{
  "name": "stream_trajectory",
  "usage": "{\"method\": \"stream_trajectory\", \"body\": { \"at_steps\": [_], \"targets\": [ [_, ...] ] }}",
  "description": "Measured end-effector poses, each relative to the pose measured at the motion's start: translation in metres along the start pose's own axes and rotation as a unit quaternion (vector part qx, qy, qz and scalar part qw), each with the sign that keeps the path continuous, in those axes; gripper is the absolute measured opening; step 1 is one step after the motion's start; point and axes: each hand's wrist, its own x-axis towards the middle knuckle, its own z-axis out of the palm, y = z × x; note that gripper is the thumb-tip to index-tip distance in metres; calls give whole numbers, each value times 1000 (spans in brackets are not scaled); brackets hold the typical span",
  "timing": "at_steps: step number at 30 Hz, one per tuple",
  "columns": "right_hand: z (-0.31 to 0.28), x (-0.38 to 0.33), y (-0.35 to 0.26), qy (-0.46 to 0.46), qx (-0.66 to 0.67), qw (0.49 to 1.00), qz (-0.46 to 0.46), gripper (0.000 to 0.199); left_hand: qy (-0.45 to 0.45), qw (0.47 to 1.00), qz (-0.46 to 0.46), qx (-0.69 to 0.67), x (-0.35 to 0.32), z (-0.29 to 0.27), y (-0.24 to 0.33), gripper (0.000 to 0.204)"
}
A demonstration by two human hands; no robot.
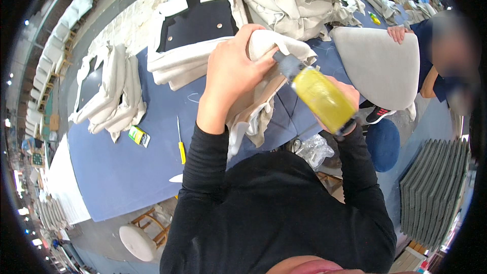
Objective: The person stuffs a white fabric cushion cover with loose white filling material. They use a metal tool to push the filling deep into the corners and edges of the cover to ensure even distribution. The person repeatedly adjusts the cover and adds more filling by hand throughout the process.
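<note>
on the blue surface [116, 177], a thin yellow-handled tool [181, 153] lies at eight o'clock, a green-and-yellow packet [138, 136] at nine. off it: a blue seat [383, 144] at three, stacked grey panels [433, 193] at four, a pale round stool [138, 242] at seven.

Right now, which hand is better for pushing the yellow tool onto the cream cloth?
Probably the right hand: it holds the yellow tool, tip near the cream cloth. The left hand grips the cloth.
</note>
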Motion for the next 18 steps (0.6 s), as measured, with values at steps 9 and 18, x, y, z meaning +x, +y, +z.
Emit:
{"method": "stream_trajectory", "body": {
  "at_steps": [9, 18],
  "targets": [
    [2, -8, 5, 9, -29, 1000, 0, 57, -35, 999, -8, 11, -7, -3, 14, 46],
    [-12, 1, 0, -40, -75, 996, 18, 54, -34, 999, -15, -21, -5, -2, 14, 47]
  ]
}}
